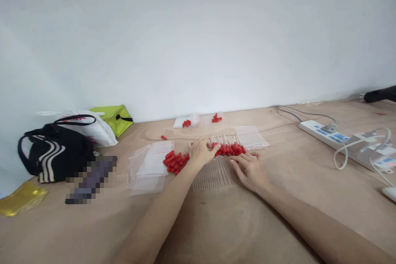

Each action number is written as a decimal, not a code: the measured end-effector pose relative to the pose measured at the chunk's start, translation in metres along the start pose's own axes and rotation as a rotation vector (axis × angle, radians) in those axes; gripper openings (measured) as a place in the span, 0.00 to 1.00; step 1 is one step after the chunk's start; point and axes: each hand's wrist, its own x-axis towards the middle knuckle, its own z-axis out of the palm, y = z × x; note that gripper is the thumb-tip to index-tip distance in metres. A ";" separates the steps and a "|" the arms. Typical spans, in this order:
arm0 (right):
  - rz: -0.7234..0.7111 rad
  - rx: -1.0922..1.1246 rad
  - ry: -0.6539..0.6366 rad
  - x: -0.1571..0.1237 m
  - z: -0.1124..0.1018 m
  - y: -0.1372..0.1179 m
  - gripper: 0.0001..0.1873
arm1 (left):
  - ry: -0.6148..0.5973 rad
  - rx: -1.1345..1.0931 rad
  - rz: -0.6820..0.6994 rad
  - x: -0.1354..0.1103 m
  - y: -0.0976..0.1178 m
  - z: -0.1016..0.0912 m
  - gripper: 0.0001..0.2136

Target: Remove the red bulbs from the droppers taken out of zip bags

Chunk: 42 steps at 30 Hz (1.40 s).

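A row of red bulb-like caps (229,149) lies across the tabletop between my hands. Thin pale sticks (224,137) extend behind the row, and thin translucent sticks (212,175) lie side by side in front. My left hand (201,152) is at the row's left end, thumb and forefinger closed about a red cap; its other fingers are partly hidden. With fingers stretched out and thumb apart, my right hand (251,170) rests by the row's right end, fingertips near the caps. A loose pile of red caps (175,161) lies left of my left hand, partly behind the forearm.
Clear zip bags (151,165) lie at left, another bag (251,137) at right. Two small cap groups (186,123) sit on bags by the wall. A power strip (324,134) with cables is at right; a black bag (58,152) and green bag (114,117) stand at left.
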 end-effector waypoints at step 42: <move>-0.413 0.039 -0.020 -0.005 0.002 -0.024 0.09 | 0.237 -0.110 0.659 -0.090 -0.041 -0.021 0.06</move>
